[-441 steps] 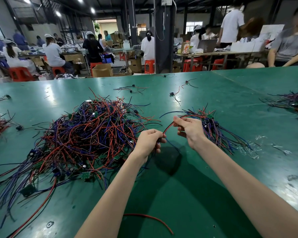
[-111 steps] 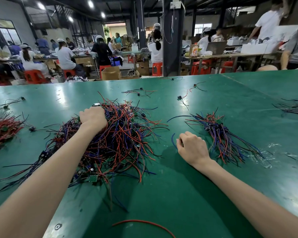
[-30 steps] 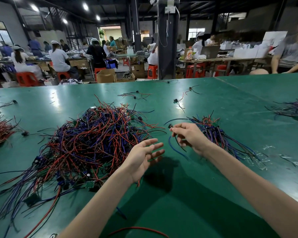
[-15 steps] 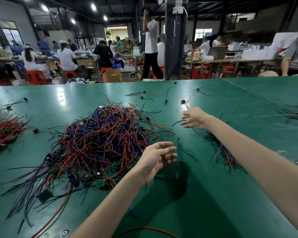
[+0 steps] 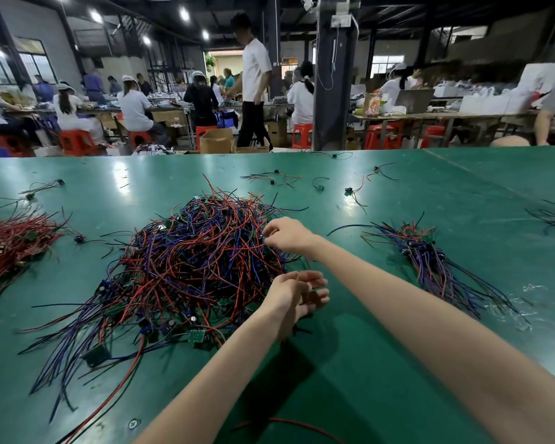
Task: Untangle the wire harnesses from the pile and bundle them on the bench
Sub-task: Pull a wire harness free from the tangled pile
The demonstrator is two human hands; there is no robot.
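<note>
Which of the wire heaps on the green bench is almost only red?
The heap at the far left edge; the big middle pile and the right bundle mix red with blue.

Green bench (image 5: 398, 363), seam running off to the far right. Big tangled pile (image 5: 193, 264) of red, blue and black wires mid-bench, small circuit board (image 5: 196, 336) at its near edge. Straighter bundle (image 5: 430, 257) to its right, clear plastic scraps (image 5: 510, 306) beside that. Red heap (image 5: 10, 245) at left edge. Loose harnesses (image 5: 276, 179) along the far side. Single red wire (image 5: 289, 423) nearest me.
</note>
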